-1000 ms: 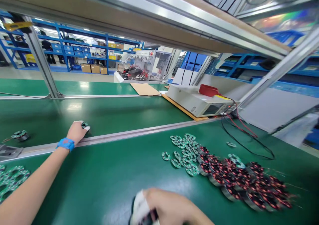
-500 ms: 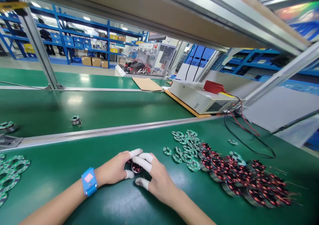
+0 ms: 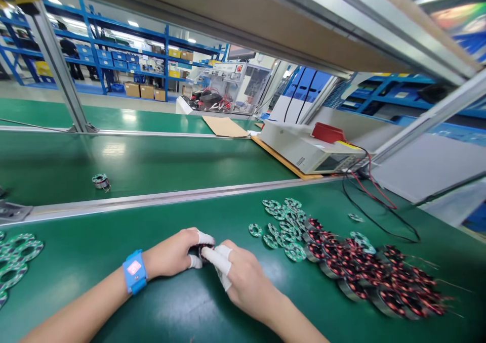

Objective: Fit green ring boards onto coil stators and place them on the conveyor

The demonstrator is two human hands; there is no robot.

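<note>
A wound motor stator (image 3: 205, 252) with dark red copper coils sits low over the green bench between my hands, partly hidden by fingers. My left hand (image 3: 177, 254), white cots on thumb and finger and a blue wrist strap, is closed around its left side. From the right, my right hand (image 3: 243, 277) presses its cot-covered index finger onto the stator, its other fingers curled in; whatever lies under those fingertips is hidden. Right of my hands lie loose green ring-shaped circuit boards (image 3: 285, 229), and past them a packed group of coil-wound stators (image 3: 364, 269).
More ring boards (image 3: 18, 257) lie at the left edge. Beyond a metal rail (image 3: 152, 199), a stator topped with a green board (image 3: 100, 181) stands on a green belt. A grey bench instrument (image 3: 304, 145) with red and black leads (image 3: 379, 209) is at back right; a shelf hangs overhead.
My right hand's spread fingers have drawn together, the index finger now on the stator. Across the rail, the board-topped stator has shifted left, and another has almost left view.
</note>
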